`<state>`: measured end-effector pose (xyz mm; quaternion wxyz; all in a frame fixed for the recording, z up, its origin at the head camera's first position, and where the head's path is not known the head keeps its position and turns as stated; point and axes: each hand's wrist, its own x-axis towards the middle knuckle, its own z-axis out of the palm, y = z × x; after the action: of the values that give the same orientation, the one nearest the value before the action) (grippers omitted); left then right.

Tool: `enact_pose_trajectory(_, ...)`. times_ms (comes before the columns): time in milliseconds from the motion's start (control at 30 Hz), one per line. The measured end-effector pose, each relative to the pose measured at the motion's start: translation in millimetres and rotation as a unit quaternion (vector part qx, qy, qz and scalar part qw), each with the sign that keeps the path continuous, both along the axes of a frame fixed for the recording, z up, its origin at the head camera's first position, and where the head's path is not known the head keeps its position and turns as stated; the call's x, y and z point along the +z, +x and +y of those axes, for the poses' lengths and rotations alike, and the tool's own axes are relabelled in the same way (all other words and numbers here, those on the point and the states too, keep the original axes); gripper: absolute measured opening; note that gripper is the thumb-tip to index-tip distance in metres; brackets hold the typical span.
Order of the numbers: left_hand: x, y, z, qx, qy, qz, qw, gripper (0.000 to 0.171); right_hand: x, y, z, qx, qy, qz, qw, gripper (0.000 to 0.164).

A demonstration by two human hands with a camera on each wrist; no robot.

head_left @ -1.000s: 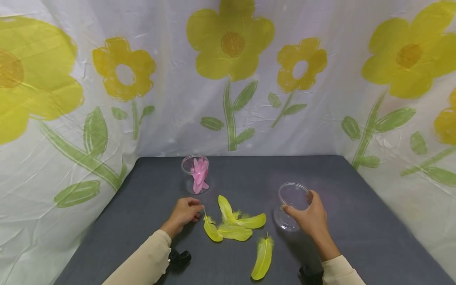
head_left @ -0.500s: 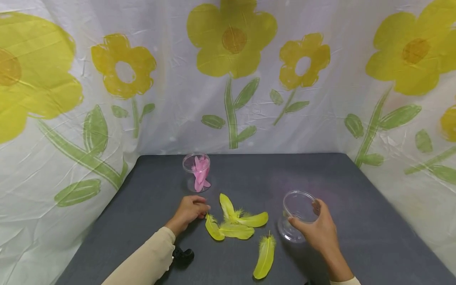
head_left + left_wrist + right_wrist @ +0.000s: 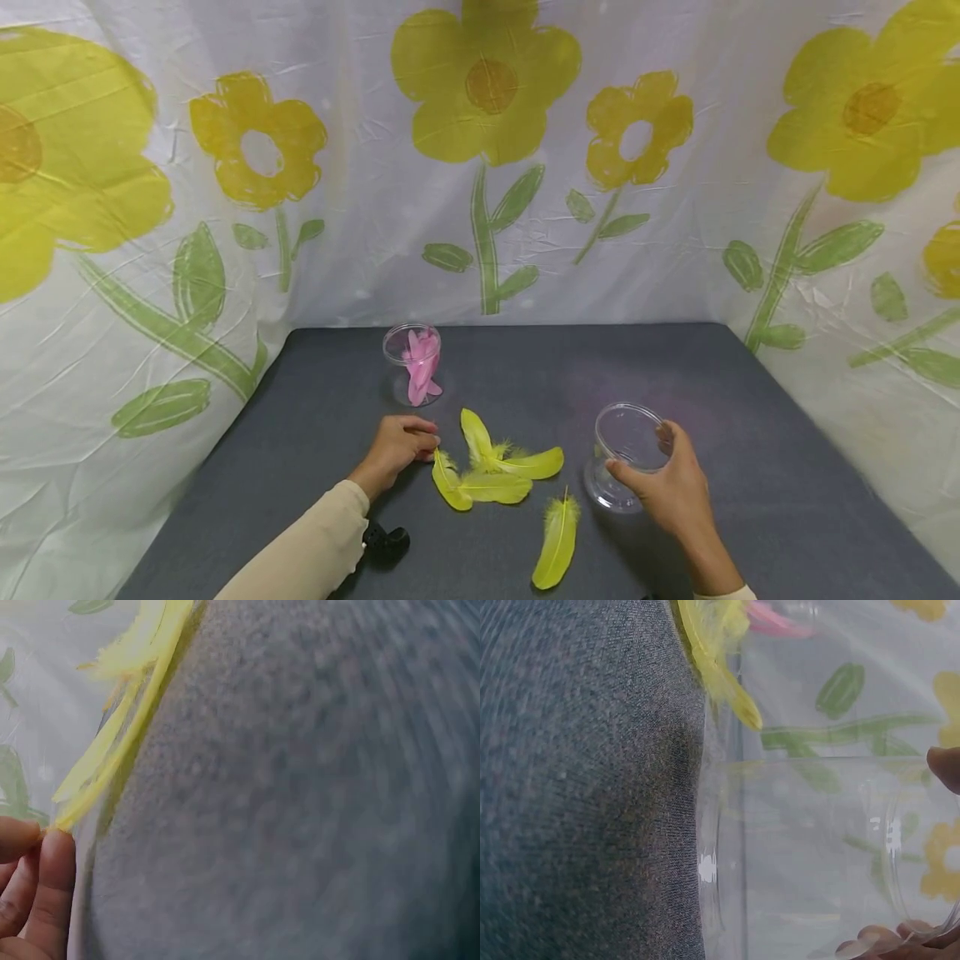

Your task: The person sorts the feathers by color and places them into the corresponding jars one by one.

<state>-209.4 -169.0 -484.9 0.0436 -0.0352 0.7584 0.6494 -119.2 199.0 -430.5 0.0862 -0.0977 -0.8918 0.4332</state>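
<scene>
- The left hand (image 3: pixel 399 446), left of centre in the lower half of the head frame, pinched a feather (image 3: pixel 450 485) at its quill tip.
- From those fingers the feather's long axis ran down and to the right, its vane slanting toward the bottom of the frame.
- At lower right, the right hand (image 3: pixel 675 479) gripped an upright cup (image 3: pixel 628 446) between thumb and fingers.
- The left hand was nearer the feather; other feathers (image 3: pixel 495 489) lay between it and the cup.
</scene>
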Motion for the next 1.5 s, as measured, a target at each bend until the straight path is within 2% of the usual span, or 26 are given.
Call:
enact_pose_trajectory(167,15.0,1.3,-5.6,0.02,0.03,0.01,0.9993,0.02,0.5,2.2,-0.4,-0.002,-0.006,0.005,1.0,0.11)
enact_pose_trajectory(367,41.2,3.0,-8.9,0.045,0.04,0.056,0.9966,0.02,0.5,4.9,-0.9,-0.006,-0.007,0.011,1.0,0.111)
enact_pose_trajectory(633,71.8,6.2,0.8,0.052,0.063,0.105,0.991,0.022,-0.4,5.1,-2.1,-0.002,-0.008,0.012,1.0,0.111)
enact_pose_trajectory(867,92.2,2.9,47.9,0.028,0.093,0.17,0.9807,0.019,0.7,6.2,-1.0,-0.004,-0.017,0.009,1.0,0.111)
enact_pose_trajectory(1133,114.1,9.6,103.9,-0.009,0.101,0.208,0.9729,0.02,0.5,6.5,-2.4,-0.005,-0.016,0.008,1.0,0.111)
enact_pose_trajectory(1267,115.8,12.7,128.4,-0.029,0.108,0.223,0.9682,0.021,0.7,5.9,-2.3,-0.004,-0.017,0.001,1.0,0.112)
enact_pose_trajectory(1500,113.6,23.3,164.5,-0.041,0.09,0.252,0.9625,0.017,0.5,5.1,-3.3,-0.008,-0.013,-0.009,1.0,0.115)
